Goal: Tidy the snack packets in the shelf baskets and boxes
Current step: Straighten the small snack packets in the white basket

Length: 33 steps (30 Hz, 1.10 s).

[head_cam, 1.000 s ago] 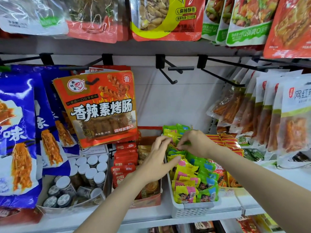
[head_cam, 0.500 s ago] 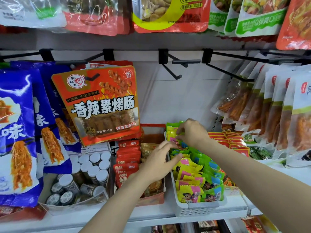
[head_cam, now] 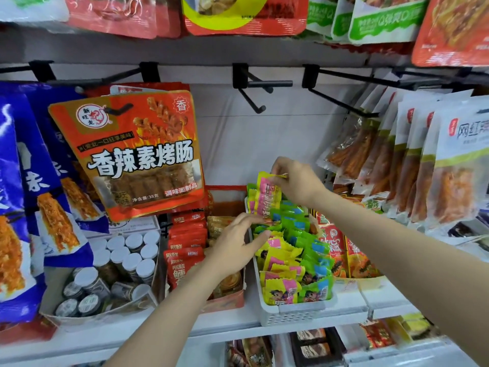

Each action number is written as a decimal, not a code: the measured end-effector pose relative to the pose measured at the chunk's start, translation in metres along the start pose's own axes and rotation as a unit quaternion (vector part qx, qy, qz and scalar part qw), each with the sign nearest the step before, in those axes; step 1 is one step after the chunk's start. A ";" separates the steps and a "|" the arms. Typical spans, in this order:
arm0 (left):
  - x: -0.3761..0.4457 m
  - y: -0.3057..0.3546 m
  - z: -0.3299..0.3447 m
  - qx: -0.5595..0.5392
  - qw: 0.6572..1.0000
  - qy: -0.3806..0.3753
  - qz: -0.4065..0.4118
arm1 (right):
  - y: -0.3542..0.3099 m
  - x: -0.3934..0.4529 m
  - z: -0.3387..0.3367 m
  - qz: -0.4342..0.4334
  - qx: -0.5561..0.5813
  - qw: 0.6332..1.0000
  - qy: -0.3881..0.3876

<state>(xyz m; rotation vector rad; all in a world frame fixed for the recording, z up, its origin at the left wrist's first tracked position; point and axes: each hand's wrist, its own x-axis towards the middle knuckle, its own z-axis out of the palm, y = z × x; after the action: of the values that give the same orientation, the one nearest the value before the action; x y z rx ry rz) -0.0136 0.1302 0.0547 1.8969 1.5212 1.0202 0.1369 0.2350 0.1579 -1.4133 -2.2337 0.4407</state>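
Taking the white basket (head_cam: 291, 312) as the landmark and reading leftward first: well to its left stands a tub of white-capped jars (head_cam: 124, 256), then a red carton of red packets (head_cam: 185, 250) just beside the basket's left wall. The left hand (head_cam: 235, 247) reaches over that wall, fingers straight and relaxed, tips touching the green packets (head_cam: 293, 229) in the basket's middle; it grips nothing. Above the basket's far end the right hand (head_cam: 296, 182) pinches the top edge of a yellow-and-pink packet (head_cam: 266, 197), which hangs upright, long axis vertical, its lower end down among the rear rows. The gap it belongs to seems to lie straight below and slightly toward the person, so the right hand is much the nearer for setting it down. Right of the basket lie orange packets (head_cam: 352, 255).
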 end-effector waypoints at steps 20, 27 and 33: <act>0.013 0.059 -0.007 -0.374 0.911 0.067 -0.162 | 0.001 -0.049 -0.097 0.146 0.448 0.875 0.115; -0.016 0.072 -0.015 -0.458 0.870 0.119 -0.138 | -0.005 -0.049 -0.098 0.150 0.425 0.885 0.113; -0.023 0.079 -0.018 -0.545 0.820 0.091 -0.149 | -0.010 -0.048 -0.099 0.154 0.431 0.883 0.106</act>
<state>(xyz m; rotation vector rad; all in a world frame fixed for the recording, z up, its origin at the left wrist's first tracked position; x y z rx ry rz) 0.0163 0.0869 0.1200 0.7409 0.8857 1.4855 0.2000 0.1896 0.2361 -1.2080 -1.3245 1.1499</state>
